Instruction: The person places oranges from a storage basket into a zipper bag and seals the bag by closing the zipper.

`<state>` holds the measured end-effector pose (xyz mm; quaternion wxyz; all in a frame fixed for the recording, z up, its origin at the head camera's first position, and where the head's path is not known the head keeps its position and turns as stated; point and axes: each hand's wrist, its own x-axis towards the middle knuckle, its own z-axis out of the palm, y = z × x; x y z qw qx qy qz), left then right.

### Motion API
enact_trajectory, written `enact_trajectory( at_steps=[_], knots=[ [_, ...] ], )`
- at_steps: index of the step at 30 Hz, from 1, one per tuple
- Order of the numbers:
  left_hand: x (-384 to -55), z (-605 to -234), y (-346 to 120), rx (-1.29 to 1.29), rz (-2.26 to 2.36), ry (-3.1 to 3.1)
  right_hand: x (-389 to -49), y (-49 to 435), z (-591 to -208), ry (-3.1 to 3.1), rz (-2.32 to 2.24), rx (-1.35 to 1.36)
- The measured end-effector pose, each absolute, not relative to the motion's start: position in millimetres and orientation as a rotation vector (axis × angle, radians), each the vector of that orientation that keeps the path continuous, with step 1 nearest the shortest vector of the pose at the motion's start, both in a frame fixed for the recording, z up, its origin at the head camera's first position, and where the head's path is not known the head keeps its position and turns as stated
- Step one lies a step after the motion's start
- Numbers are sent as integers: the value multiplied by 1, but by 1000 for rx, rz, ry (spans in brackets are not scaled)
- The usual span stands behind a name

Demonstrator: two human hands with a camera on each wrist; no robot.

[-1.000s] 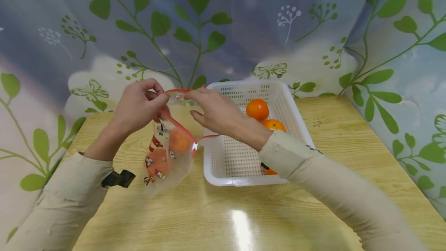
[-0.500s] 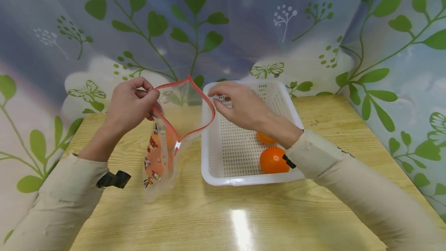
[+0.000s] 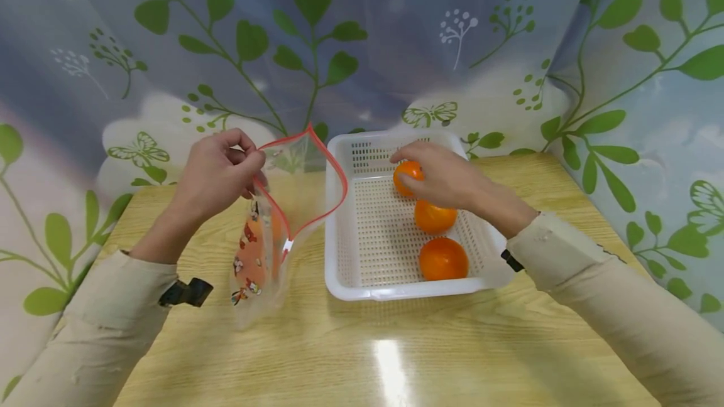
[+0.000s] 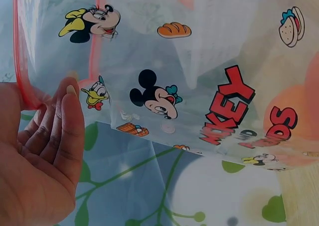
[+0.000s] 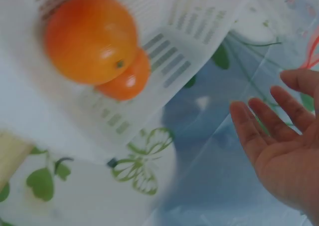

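Note:
My left hand (image 3: 217,168) pinches the red zip edge of a clear plastic zip bag (image 4: 149,46) printed with cartoon characters. The bag hangs low over the table, its mouth spread wide and a white slider (image 3: 288,245) at the near corner. Orange fruit shows through its lower part. Over the white basket (image 3: 362,294), my right hand (image 3: 447,174) reaches toward the farthest orange (image 3: 403,178), partly covering it in the head view. In the right wrist view its fingers (image 5: 244,126) are spread, holding nothing. A middle orange (image 3: 434,218) and a near orange (image 3: 444,259) sit along the basket's right side.
A wooden table (image 3: 317,350) carries the basket, right of the bag. Behind it hangs a curtain (image 3: 373,49) with a leaf and butterfly print, which also runs along both sides. The basket's raised walls stand around the oranges.
My right hand has let go of the bag's mouth and moved right over the basket to the far orange. The bag's opening has widened, while my left hand keeps its pinch.

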<state>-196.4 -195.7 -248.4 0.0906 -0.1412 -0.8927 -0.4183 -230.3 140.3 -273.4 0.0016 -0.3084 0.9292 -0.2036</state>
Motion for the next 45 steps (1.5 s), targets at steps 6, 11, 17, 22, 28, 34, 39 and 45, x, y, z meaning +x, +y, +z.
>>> enact_trajectory(
  at_steps=[6,11,17,22,28,34,39,45],
  knots=[
    [-194,-249,-195,-458,-1210,-2675,-236,160,-281,2832,-430,-970],
    [-192,-249,-192,-425,-1204,-2710,-237,170,-289,2715,-325,-909],
    [-188,-248,-189,-355,-1154,-2725,-239,174,-301,2630,-257,-881],
    [-187,-246,-186,-271,-1183,-2770,-245,174,-315,2585,-194,-862],
    [-187,-246,-183,-236,-1096,-2738,-250,170,-329,2593,-175,-844],
    [-193,-243,-182,-285,-925,-2667,-252,166,-333,2619,-170,-883],
    [-199,-237,-182,-272,-860,-2639,-251,165,-335,2622,-136,-883],
    [-201,-236,-176,-259,-867,-2614,-249,169,-334,2622,-184,-880]
  ],
)
